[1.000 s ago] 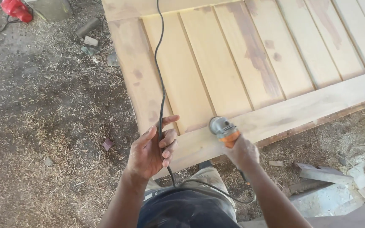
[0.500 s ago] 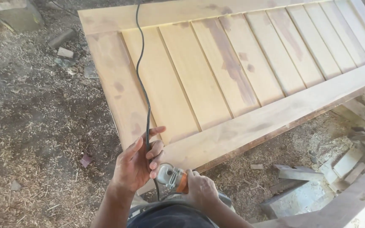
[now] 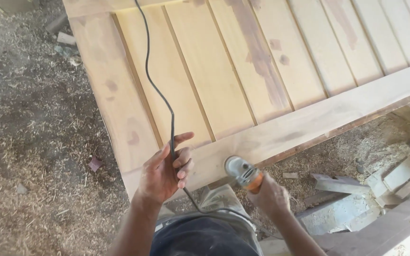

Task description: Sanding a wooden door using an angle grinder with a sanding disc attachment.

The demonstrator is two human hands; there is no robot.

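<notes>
Here, the biggest thing in view is the panelled wooden door (image 3: 243,80), lying flat and filling the frame from twelve o'clock round to three; its pale slats carry darker patches, and its lower rail runs across the middle from about seven o'clock up to three. Around it, from seven to eleven o'clock, the ground (image 3: 29,142) is strewn with sawdust and shavings, and offcuts of timber (image 3: 394,175) are heaped at four o'clock.

Next in size is the black power cord (image 3: 160,95), trailing down over the door from twelve o'clock, through the left hand, and looping back toward the person's lap at six. The left hand (image 3: 164,170) has its fingers curled loosely round that cord, thumb lifted, just at the door's near corner. The right hand (image 3: 269,194), at five o'clock from centre, is closed round the orange body of a small angle grinder (image 3: 243,171), whose grey head points toward eleven o'clock and sits just beside the lower rail's edge; whether the disc touches the wood cannot be told.

By my judgement the step in hand is managing the cord while bringing the grinder to the rail. The next move calls for keeping the cord clear of the disc and setting the head flat on the wood.
</notes>
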